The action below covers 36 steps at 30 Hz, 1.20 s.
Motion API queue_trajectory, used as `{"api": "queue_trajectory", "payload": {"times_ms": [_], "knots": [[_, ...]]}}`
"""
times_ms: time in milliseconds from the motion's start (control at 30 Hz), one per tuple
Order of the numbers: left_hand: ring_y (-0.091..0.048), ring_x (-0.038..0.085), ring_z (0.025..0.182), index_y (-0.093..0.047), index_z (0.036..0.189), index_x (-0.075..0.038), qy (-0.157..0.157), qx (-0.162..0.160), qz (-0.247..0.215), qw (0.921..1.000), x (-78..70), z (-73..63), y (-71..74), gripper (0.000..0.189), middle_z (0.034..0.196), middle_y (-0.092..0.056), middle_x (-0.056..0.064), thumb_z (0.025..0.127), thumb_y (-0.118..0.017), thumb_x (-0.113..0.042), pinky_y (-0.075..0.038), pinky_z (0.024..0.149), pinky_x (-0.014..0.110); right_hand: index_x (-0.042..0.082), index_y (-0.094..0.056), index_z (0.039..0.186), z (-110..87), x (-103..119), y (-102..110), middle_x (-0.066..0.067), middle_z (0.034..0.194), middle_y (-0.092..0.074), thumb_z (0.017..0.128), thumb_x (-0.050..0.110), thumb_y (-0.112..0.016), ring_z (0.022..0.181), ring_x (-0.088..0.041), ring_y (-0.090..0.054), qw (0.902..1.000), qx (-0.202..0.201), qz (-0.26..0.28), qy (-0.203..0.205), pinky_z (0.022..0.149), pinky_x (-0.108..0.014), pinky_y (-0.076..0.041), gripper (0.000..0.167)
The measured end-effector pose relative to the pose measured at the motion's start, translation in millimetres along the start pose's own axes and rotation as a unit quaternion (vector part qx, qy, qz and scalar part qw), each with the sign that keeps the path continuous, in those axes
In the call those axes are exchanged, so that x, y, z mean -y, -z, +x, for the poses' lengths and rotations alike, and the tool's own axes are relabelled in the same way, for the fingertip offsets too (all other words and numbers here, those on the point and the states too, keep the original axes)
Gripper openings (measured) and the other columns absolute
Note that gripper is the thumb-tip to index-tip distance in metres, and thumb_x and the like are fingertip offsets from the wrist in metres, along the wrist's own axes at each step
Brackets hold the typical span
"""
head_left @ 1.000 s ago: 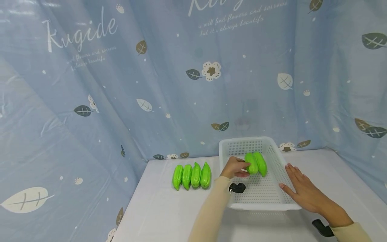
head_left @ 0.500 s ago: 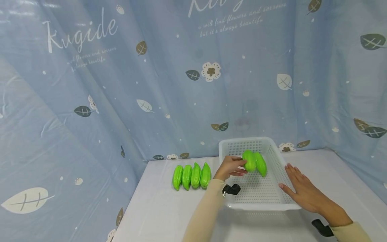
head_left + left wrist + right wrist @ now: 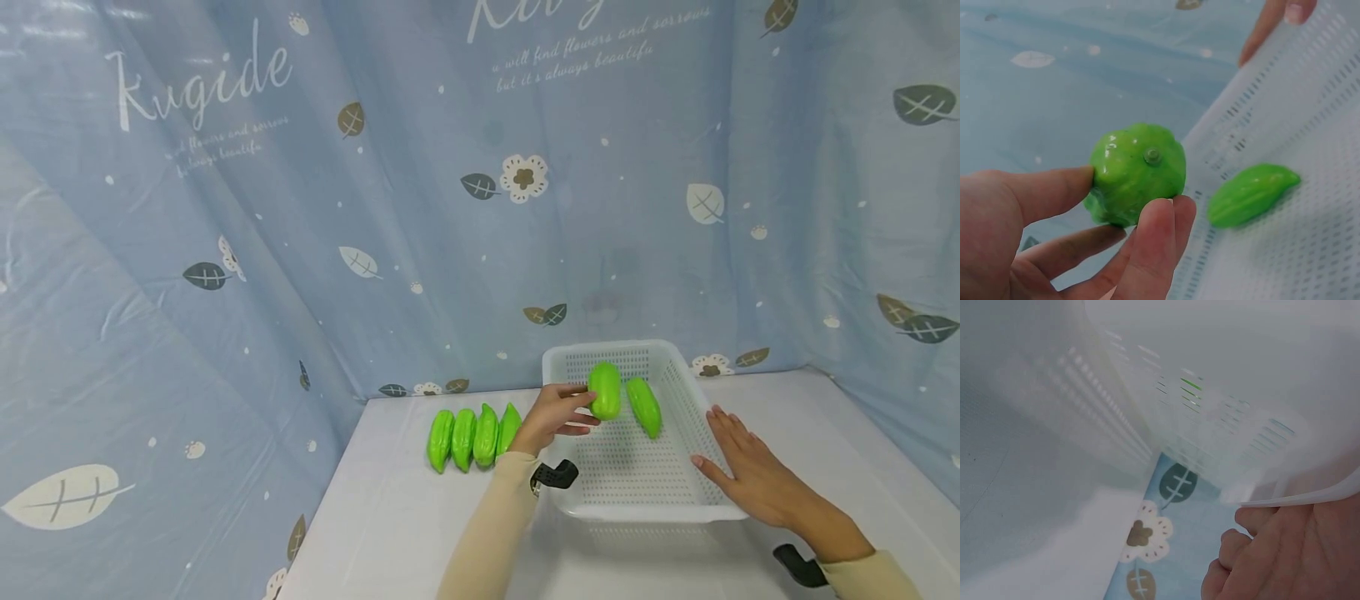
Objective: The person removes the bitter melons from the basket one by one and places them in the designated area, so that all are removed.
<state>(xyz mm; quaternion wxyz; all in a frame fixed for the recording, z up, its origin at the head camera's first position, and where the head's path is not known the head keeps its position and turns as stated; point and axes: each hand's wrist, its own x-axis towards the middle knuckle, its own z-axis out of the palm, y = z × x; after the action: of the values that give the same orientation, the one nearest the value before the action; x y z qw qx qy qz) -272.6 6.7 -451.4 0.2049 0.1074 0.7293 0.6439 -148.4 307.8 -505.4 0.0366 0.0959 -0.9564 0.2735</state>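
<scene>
In the head view my left hand [image 3: 557,417] holds up a long, ribbed, bright green vegetable [image 3: 604,391] over the left part of a white perforated basket [image 3: 652,513]. The left wrist view shows thumb and fingertips pinching its sides, its stubby stem end [image 3: 1152,155] facing the camera. A second green vegetable [image 3: 644,407] of the same kind lies on the basket floor, tapering to a point. My right hand [image 3: 761,471] rests at the basket's right rim with fingers straight and thumb spread; the right wrist view shows it [image 3: 1291,553] against the rim from outside.
Several more green vegetables [image 3: 463,439] lie side by side on the white table [image 3: 405,533], left of the basket. My left forearm partly covers the rightmost one. A blue patterned curtain [image 3: 420,208] hangs behind and at the sides.
My left hand has lifted one green vegetable from beside the other in the basket and moved it left and up. The right hand and the basket have stayed put.
</scene>
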Motion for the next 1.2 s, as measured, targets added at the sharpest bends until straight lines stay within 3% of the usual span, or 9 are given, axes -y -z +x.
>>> {"api": "queue_trajectory", "payload": {"times_ms": [267,600,800,933,1200], "knots": [[-0.079,0.022,0.089,-0.062,0.141,-0.009,-0.007,-0.008,-0.006,0.9999,-3.4,-13.6,10.1,0.05,0.114,-0.078,0.008,0.099,-0.072,-0.033,-0.065,0.072,0.029,-0.006,-0.002,0.163,-0.7,1,-1,-0.032,0.17,-0.002,0.107,0.046,-0.049,0.156,-0.057,0.0,1.0,-0.002,0.0,0.001,0.12,-0.078,-0.006,0.09],[-0.079,0.019,0.091,-0.06,0.145,-0.011,-0.017,-0.018,-0.009,0.9997,-6.0,-31.6,24.8,0.053,0.126,-0.074,0.009,0.099,-0.071,-0.036,-0.064,0.07,0.026,-0.007,-0.004,0.163,-2.6,3,0,-0.033,0.17,-0.002,0.107,0.047,-0.048,0.156,-0.056,0.001,1.0,-0.004,0.004,0.006,0.124,-0.072,0.007,0.089],[-0.079,0.022,0.093,-0.059,0.145,-0.009,-0.028,-0.021,-0.005,0.9994,-3.6,-41.3,33.5,0.053,0.128,-0.073,0.01,0.1,-0.071,-0.034,-0.064,0.072,0.028,-0.008,-0.005,0.163,-1.6,3,2,-0.033,0.17,-0.003,0.108,0.046,-0.048,0.157,-0.054,0.002,0.9999,-0.003,-0.01,0.011,0.125,-0.071,0.005,0.088],[-0.079,0.021,0.092,-0.059,0.146,-0.01,-0.025,-0.019,-0.005,0.9995,-1.2,-47.3,38.8,0.054,0.128,-0.073,0.012,0.1,-0.07,-0.035,-0.064,0.071,0.027,-0.008,-0.006,0.163,-1.1,3,3,-0.032,0.17,-0.002,0.108,0.047,-0.046,0.158,-0.053,0.002,0.9996,-0.002,-0.023,0.013,0.127,-0.066,0.011,0.088],[-0.079,0.023,0.094,-0.058,0.147,-0.009,-0.024,-0.029,0.007,0.9993,6.3,-59.6,47.3,0.054,0.13,-0.072,0.013,0.101,-0.069,-0.036,-0.064,0.07,0.028,-0.009,-0.008,0.162,-1.6,2,2,-0.032,0.17,-0.004,0.108,0.048,-0.046,0.158,-0.052,0.0,0.9992,-0.003,-0.038,0.014,0.127,-0.067,0.007,0.088]]}}
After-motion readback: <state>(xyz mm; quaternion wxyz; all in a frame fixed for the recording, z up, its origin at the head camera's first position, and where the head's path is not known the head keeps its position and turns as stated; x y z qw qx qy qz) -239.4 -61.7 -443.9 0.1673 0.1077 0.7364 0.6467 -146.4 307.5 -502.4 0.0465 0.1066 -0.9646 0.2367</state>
